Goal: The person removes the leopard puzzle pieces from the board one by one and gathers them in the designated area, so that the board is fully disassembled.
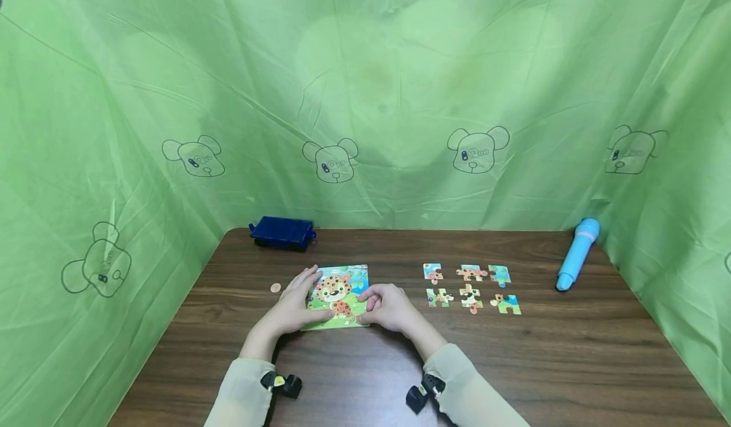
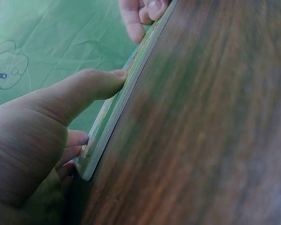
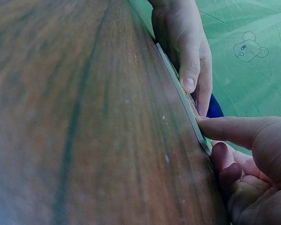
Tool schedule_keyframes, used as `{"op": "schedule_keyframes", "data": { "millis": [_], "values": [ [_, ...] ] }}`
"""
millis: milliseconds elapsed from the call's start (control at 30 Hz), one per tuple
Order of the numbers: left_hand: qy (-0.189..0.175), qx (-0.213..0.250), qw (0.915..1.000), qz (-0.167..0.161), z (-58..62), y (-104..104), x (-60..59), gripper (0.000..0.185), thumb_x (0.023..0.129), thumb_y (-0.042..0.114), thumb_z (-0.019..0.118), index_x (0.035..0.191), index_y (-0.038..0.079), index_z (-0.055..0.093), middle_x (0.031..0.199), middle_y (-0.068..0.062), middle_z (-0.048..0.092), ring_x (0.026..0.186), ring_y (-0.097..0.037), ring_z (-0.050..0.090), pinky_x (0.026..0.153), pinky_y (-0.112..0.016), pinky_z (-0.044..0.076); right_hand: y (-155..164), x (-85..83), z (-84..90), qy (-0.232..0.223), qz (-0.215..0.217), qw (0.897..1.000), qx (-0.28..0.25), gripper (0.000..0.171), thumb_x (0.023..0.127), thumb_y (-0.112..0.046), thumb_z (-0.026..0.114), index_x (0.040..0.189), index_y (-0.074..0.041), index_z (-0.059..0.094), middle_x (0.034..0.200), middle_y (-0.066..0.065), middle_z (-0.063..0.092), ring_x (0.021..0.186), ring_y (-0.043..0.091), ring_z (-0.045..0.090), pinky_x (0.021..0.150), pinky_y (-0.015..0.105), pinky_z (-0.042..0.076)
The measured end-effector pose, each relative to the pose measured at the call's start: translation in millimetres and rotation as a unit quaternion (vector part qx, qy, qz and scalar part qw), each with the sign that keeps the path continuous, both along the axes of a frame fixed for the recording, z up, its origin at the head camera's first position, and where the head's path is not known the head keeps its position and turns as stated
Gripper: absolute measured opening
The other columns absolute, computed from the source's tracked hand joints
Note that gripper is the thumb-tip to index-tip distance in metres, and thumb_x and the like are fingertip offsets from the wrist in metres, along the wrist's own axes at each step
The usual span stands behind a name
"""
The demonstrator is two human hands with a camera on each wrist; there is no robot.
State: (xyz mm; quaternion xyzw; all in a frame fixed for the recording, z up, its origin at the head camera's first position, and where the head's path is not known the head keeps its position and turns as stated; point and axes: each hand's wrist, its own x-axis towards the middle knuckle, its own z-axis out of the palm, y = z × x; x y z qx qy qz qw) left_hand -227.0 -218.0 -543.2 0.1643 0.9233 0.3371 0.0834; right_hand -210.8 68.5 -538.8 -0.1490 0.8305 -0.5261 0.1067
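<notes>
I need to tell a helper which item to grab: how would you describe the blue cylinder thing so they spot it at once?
Start at the wooden table and go to its far right corner, by the green curtain. The light-blue tube lies there alone, right of the loose puzzle pieces; it is the only long, round thing, unlike the flat dark-blue box on the left.

Leopard puzzle board lies flat on the table, 6 loose pieces just right.

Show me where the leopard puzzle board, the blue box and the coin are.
Leopard puzzle board (image 1: 338, 289): head view, on the leopard's face between the hands.
Blue box (image 1: 282, 232): head view, middle of its lid.
Coin (image 1: 276, 287): head view, its centre, left of the board.
</notes>
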Motion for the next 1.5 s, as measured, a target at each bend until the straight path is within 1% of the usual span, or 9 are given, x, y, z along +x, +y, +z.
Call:
{"op": "schedule_keyframes", "data": {
  "millis": [200, 500, 700, 967, 1233, 1400, 1500],
  "values": [
    [-0.008, 0.006, 1.0, 0.002, 1.9, 2.1, 0.5, 0.109, 0.087, 0.052, 0.09, 0.17, 0.006, 0.037, 0.181, -0.011, 0.023, 0.168, -0.038, 0.013, 0.127, -0.074, 0.016, -0.1, 0.7, 2.0, -0.005, -0.001, 1.0, -0.005, 0.035, 0.077, -0.004, 0.097, 0.106, -0.002, 0.078, 0.082, 0.002, 0.068, 0.064, 0.007, 0.056, 0.058, 0.021, 0.048],
    [-0.008, 0.007, 0.9999, 0.002, -1.5, 1.0, 0.1, 0.108, 0.088, 0.051, 0.089, 0.171, 0.008, 0.035, 0.182, -0.011, 0.022, 0.168, -0.038, 0.011, 0.128, -0.074, 0.014, -0.7, 2.6, 3.0, -0.01, -0.002, 1.0, -0.009, 0.038, 0.076, -0.004, 0.097, 0.108, -0.003, 0.075, 0.085, 0.002, 0.066, 0.067, 0.01, 0.056, 0.06, 0.022, 0.048],
    [0.003, 0.005, 1.0, -0.003, -3.4, -0.3, -0.3, 0.108, 0.088, 0.052, 0.089, 0.171, 0.007, 0.036, 0.181, -0.012, 0.023, 0.168, -0.039, 0.012, 0.127, -0.075, 0.014, -0.3, 2.9, 3.1, 0.0, -0.009, 1.0, -0.003, 0.04, 0.075, -0.004, 0.097, 0.107, -0.005, 0.075, 0.094, 0.004, 0.067, 0.069, 0.011, 0.058, 0.064, 0.024, 0.051],
    [0.001, 0.007, 1.0, -0.001, -3.1, -0.4, -0.6, 0.109, 0.088, 0.054, 0.089, 0.171, 0.008, 0.035, 0.181, -0.012, 0.024, 0.168, -0.038, 0.012, 0.127, -0.074, 0.015, -0.6, 3.6, 0.8, 0.015, -0.012, 1.0, 0.001, 0.041, 0.074, -0.004, 0.098, 0.108, -0.008, 0.074, 0.1, 0.005, 0.069, 0.07, 0.011, 0.061, 0.068, 0.025, 0.053],
    [0.001, 0.008, 1.0, -0.002, -4.0, 0.0, -0.3, 0.109, 0.088, 0.055, 0.089, 0.172, 0.008, 0.035, 0.181, -0.011, 0.024, 0.168, -0.038, 0.012, 0.128, -0.074, 0.014, -1.0, 3.4, -0.6, 0.013, -0.01, 1.0, -0.019, 0.038, 0.076, -0.002, 0.096, 0.107, -0.006, 0.074, 0.098, 0.005, 0.072, 0.071, 0.014, 0.062, 0.065, 0.024, 0.052],
    [0.003, 0.01, 0.9999, -0.003, -4.1, 0.1, -0.3, 0.109, 0.088, 0.054, 0.089, 0.171, 0.007, 0.036, 0.181, -0.011, 0.023, 0.168, -0.038, 0.012, 0.128, -0.074, 0.013, -0.8, 2.2, -0.9, 0.016, -0.013, 0.999, -0.026, 0.033, 0.08, -0.003, 0.094, 0.106, -0.005, 0.075, 0.096, 0.005, 0.073, 0.07, 0.012, 0.06, 0.062, 0.022, 0.05],
    [0.004, 0.009, 0.9999, -0.003, -3.7, 0.1, 0.4, 0.108, 0.088, 0.054, 0.089, 0.171, 0.007, 0.037, 0.181, -0.011, 0.023, 0.168, -0.038, 0.012, 0.128, -0.074, 0.013, -0.8, 2.5, -0.4, 0.01, -0.015, 0.999, -0.03, 0.031, 0.082, -0.003, 0.093, 0.107, -0.005, 0.075, 0.097, 0.005, 0.072, 0.071, 0.011, 0.059, 0.062, 0.021, 0.049]
  ]
}}
